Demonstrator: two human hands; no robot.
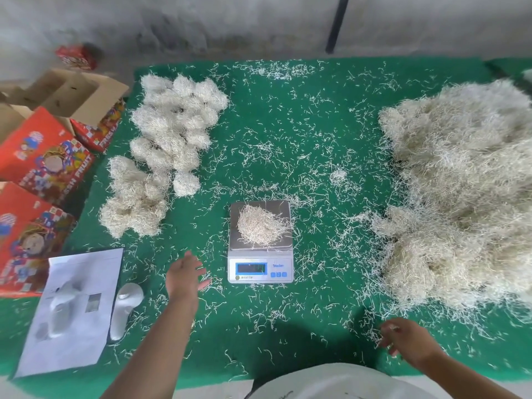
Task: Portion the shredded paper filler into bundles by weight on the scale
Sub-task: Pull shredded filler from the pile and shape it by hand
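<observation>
— Where does our shredded paper filler stand?

— One small tuft [261, 228] sits on the steel platform of the digital scale [260, 266] in the near middle of the green mat [288, 133]. The bulk heap [466, 191] lies on the right, and our finished bundles [169, 139] are stacked on the far left.

— And our hands?

— Our left hand [184, 273] hovers just left of the scale, fingers straight and spread, holding nothing. Our right hand [407, 342] is near the heap's near edge, fingers curled round a few loose strands [383, 338].

— How will the filler handle?

— We judge it very light, springy and soft; it tangles, sheds strands, and compresses easily. We'd cup the tuft from underneath or round its sides, not pinch the top, or it will pull apart.

— Anything readable?

— The red cartons [46, 162] on the left say "FRESH FRUIT". The scale's blue brand word and its display digits are too blurred for us to read. The white sheet [72, 312] shows no legible text.
</observation>
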